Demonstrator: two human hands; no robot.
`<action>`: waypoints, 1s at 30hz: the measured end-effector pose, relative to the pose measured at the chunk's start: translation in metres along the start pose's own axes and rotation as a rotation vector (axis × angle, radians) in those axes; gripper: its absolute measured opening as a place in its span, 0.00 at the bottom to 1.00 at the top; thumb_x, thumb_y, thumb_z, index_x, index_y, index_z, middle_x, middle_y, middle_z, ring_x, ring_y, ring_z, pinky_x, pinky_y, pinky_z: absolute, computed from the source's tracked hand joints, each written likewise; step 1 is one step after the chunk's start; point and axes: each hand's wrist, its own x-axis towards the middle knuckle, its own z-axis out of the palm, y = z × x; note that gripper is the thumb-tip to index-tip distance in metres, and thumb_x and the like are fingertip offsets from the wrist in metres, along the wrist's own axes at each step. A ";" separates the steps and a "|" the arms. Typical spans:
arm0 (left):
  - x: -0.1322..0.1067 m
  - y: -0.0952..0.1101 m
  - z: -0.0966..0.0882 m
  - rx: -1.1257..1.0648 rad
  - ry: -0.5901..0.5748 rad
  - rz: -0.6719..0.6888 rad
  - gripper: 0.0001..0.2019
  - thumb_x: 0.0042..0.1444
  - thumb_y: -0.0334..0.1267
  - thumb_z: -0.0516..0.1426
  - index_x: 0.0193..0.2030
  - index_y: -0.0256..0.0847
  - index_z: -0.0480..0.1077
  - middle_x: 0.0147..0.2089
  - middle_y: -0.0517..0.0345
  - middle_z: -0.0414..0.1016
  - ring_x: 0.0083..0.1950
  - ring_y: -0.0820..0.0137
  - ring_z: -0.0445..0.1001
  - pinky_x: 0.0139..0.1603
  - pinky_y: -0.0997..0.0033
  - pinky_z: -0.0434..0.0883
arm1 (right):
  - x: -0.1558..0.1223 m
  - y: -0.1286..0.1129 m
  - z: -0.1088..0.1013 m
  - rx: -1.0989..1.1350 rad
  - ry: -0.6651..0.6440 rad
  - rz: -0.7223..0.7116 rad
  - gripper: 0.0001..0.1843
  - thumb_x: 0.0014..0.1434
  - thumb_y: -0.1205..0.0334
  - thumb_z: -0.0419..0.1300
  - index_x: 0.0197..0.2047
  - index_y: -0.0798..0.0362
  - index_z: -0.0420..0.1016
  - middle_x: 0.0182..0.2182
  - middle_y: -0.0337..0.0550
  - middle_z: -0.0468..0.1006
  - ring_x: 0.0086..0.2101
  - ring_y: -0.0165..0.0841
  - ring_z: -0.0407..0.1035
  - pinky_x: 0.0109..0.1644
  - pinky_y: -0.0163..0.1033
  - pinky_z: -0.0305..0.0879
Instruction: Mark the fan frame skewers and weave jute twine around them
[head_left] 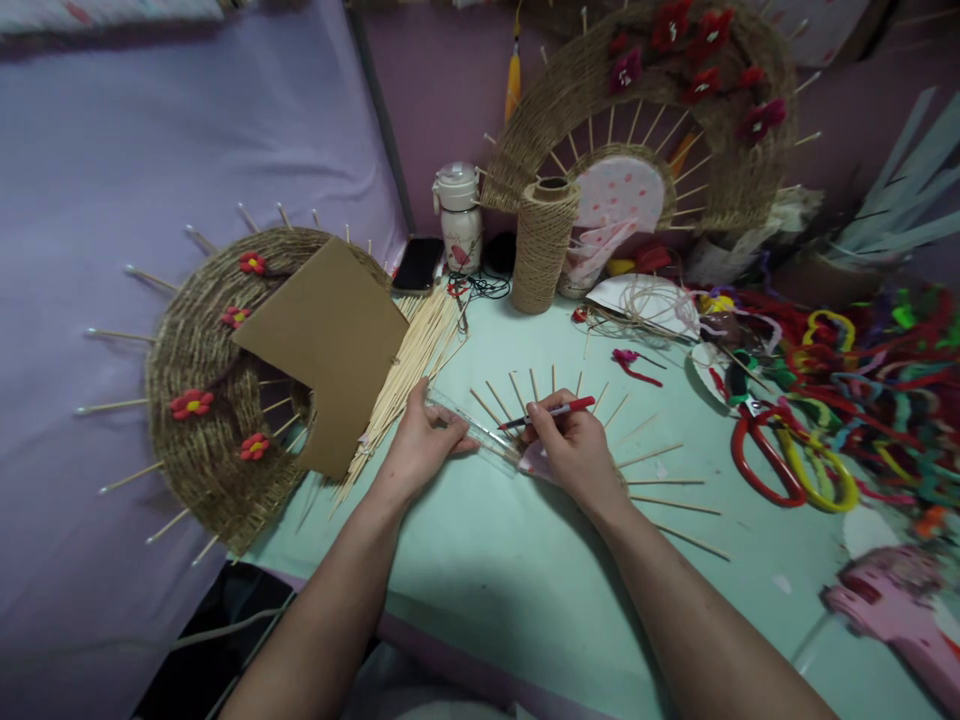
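Observation:
My left hand [429,436] pinches the left end of a clear ruler [487,437], which slants across the mint table toward my right hand. A pen with a red cap or end [576,405] is gripped in my right hand [570,445], its tip near the ruler and the thin sticks. Several wooden sticks [667,482] fan outward from a small base under my right hand. Most of that base is hidden; a pale edge of it [537,462] shows beside the ruler.
Loose sticks [401,370] and a cardboard piece [322,345] lie left, over a woven flowered fan [199,330]. At the back stand a twine spool [541,250], a bottle [459,225] and another fan [517,150]. Right are scissors [757,465], pipe cleaners [900,380] and a pink glue gun [892,605].

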 end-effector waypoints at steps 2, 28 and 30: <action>0.000 0.001 0.000 -0.003 0.014 0.014 0.46 0.50 0.24 0.60 0.71 0.39 0.39 0.32 0.64 0.69 0.28 0.75 0.76 0.38 0.66 0.79 | 0.000 -0.001 0.000 -0.009 0.003 -0.010 0.16 0.61 0.48 0.57 0.30 0.52 0.69 0.22 0.37 0.73 0.22 0.30 0.70 0.28 0.34 0.65; 0.002 0.000 0.001 0.019 0.039 -0.010 0.46 0.50 0.24 0.62 0.70 0.40 0.39 0.32 0.65 0.70 0.27 0.76 0.77 0.38 0.68 0.79 | -0.001 0.000 0.001 -0.032 -0.003 -0.025 0.17 0.62 0.48 0.56 0.29 0.51 0.67 0.22 0.37 0.73 0.22 0.30 0.69 0.28 0.34 0.63; 0.003 -0.002 0.001 0.044 0.032 -0.007 0.45 0.50 0.25 0.61 0.70 0.40 0.39 0.32 0.65 0.70 0.27 0.76 0.77 0.38 0.69 0.78 | -0.001 0.001 0.001 -0.028 -0.002 -0.031 0.17 0.62 0.48 0.56 0.29 0.51 0.67 0.22 0.37 0.73 0.23 0.30 0.69 0.29 0.34 0.63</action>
